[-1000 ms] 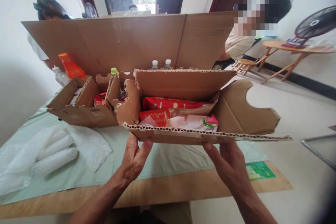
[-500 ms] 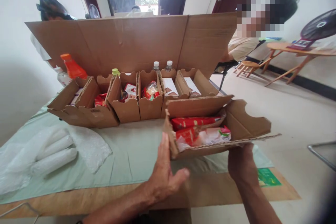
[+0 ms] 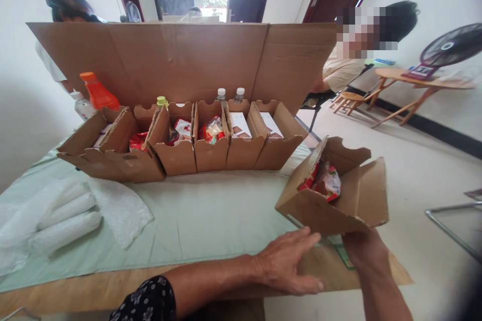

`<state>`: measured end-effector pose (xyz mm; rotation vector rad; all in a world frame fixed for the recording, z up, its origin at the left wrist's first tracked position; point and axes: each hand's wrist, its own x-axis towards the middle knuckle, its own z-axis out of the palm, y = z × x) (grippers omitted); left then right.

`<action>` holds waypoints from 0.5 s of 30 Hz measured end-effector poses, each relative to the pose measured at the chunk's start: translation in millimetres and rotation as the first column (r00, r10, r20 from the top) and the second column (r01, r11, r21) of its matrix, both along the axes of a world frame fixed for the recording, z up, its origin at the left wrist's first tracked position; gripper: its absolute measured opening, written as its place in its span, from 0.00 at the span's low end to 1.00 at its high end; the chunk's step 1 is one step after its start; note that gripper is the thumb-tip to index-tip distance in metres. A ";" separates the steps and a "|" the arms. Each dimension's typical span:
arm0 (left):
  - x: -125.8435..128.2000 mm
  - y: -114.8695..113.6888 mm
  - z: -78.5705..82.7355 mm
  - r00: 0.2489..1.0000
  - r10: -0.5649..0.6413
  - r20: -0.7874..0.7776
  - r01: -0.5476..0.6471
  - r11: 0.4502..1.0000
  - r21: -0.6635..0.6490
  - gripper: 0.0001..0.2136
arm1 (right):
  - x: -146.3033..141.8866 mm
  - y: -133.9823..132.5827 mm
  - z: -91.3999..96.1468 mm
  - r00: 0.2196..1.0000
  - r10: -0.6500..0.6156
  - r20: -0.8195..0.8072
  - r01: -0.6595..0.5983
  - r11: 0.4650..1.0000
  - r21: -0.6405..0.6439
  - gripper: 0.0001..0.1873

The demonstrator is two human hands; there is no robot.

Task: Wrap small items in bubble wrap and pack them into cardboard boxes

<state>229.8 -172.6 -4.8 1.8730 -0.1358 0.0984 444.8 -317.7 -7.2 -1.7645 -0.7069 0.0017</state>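
Observation:
A brown cardboard box (image 3: 320,210) with an open top sits tilted at the right end of the table. Inside it lie red and white plastic food packets (image 3: 327,180). My right hand (image 3: 365,251) supports the box from below at its right corner, its fingers mostly hidden under the cardboard. Just in front of the box's near wall is my left hand (image 3: 288,261), open, with thumb and fingers apart and nothing in it. Whether its fingertips touch the box, I cannot tell.
Several similar cardboard boxes (image 3: 211,153) stand in a row, holding packets and white cartons, before a tall cardboard panel (image 3: 188,60). Behind them is an orange bottle (image 3: 100,93). Bubble wrap (image 3: 120,210) lies left on the green cloth (image 3: 211,210). A person (image 3: 341,72) sits beyond, right.
The box has moved right and turned, so its narrow end now faces me. My left hand has come away from its left side and shifted right. My right hand stays beneath it.

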 end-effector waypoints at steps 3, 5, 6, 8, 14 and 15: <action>-11.5 15.0 -12.1 0.994 0.105 0.030 -0.108 0.990 0.087 0.40 | -29.5 -26.9 -18.5 0.995 0.001 -0.100 0.008 0.996 0.088 0.30; -20.0 30.2 -21.8 0.970 0.237 0.059 -0.243 0.960 0.141 0.34 | -42.9 -30.9 -28.1 0.995 -0.037 -0.093 0.040 0.999 0.028 0.38; -24.0 37.8 -26.5 0.955 0.287 0.077 -0.296 0.942 0.156 0.32 | -45.9 -28.5 -30.5 0.995 -0.080 -0.059 0.078 0.996 -0.047 0.41; -31.3 51.0 -34.6 0.931 0.347 0.111 -0.362 0.917 0.166 0.28 | -42.3 -18.3 -29.6 0.988 -0.157 0.010 0.156 0.971 -0.180 0.38; -43.9 63.0 -46.0 0.896 0.409 0.172 -0.434 0.889 0.147 0.22 | 38.1 9.1 0.1 0.990 -0.028 -0.136 0.014 0.995 -0.101 0.24; -44.3 62.1 -47.0 0.893 0.411 0.183 -0.438 0.886 0.148 0.21 | 55.4 13.7 5.1 0.987 -0.010 -0.158 -0.001 0.997 -0.072 0.23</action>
